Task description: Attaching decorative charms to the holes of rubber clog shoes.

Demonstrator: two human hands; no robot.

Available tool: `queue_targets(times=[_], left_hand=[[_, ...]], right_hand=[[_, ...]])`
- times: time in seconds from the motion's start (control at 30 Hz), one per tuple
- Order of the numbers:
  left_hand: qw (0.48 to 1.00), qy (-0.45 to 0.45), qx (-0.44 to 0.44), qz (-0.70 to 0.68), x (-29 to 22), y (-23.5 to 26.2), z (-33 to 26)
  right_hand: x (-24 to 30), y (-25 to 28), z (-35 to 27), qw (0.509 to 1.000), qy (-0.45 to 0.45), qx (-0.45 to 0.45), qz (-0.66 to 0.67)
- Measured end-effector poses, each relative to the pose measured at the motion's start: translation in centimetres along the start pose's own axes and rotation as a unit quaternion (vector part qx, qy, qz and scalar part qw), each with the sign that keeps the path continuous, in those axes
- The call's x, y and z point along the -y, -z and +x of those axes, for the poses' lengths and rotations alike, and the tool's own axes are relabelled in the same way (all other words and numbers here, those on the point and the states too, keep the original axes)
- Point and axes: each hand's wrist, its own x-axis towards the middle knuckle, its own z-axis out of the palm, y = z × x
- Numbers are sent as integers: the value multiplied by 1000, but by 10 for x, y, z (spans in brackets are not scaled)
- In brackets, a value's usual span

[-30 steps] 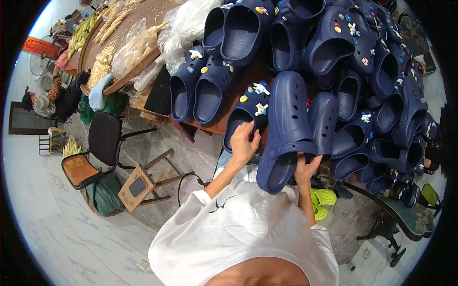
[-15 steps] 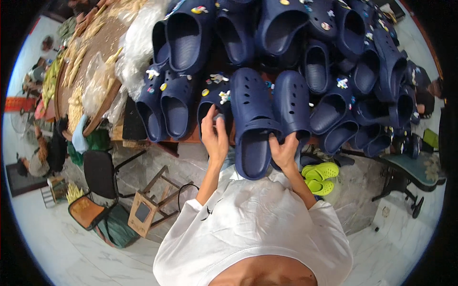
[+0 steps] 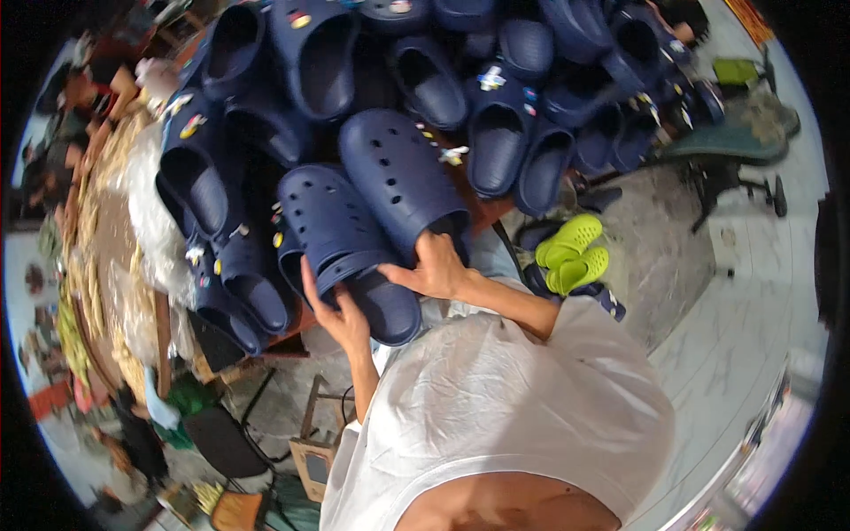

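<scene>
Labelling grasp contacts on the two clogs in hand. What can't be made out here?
Head view only:
- Left hand: palm side faces the navy clog, so its contact and grip are hidden.
- Right hand: fingertips go behind the heel edge of the second clog.
- Table under the pile: almost wholly covered by clogs.
- Charms on the clogs: too small to tell shapes.
- Left rim: blurred and bent by the fisheye.

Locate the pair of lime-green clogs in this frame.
In the head view, the green clogs lie on the floor at the person's right, just past the right hand and below the pile of navy clogs.
</scene>
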Motion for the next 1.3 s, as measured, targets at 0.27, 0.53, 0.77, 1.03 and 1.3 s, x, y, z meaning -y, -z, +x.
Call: queue_targets(times=[0.27, 0.53, 0.77, 1.03, 1.3], left_hand=[[995, 34, -21, -94, 30, -2, -17], [995, 9, 6, -103, 43, -23, -20], [993, 22, 4, -118, 36, -36, -15], [997, -28, 16, -72, 34, -32, -5], [999, -19, -1, -27, 26, -28, -18]], right_hand=[[12, 36, -4, 991, -23, -67, 116], [10, 215, -25, 958, -177, -14, 226], [-14, 316, -110, 835, -416, -297, 202], [-212, 364, -313, 709, -586, -321, 227], [-269, 366, -456, 537, -743, -400, -7]])
